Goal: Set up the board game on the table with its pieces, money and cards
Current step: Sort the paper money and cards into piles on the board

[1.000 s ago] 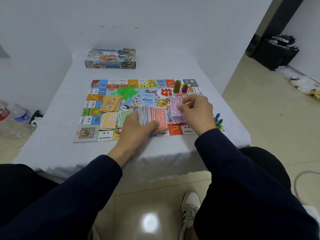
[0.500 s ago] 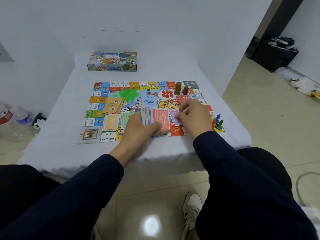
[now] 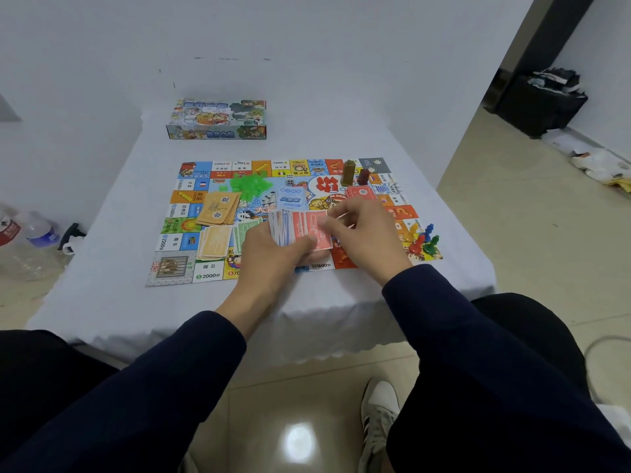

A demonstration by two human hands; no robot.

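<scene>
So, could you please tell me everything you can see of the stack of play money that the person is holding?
The stack of play money is a thick sheaf of thin paper notes, fanned so the striped edges of many show at its left. A red note lies on top, its print too blurred to read. The left hand grips it from below, thumb across the near edge, above the game board. The right hand pinches its upper right corner.

A table (image 3: 102, 268) draped in a white cloth carries everything. The game board (image 3: 191, 268) lies flat on it, filling the middle and reaching close to the near edge. Beyond the board, towards the far edge and well apart from it, the game box (image 3: 218, 121) rests directly on the cloth.
</scene>
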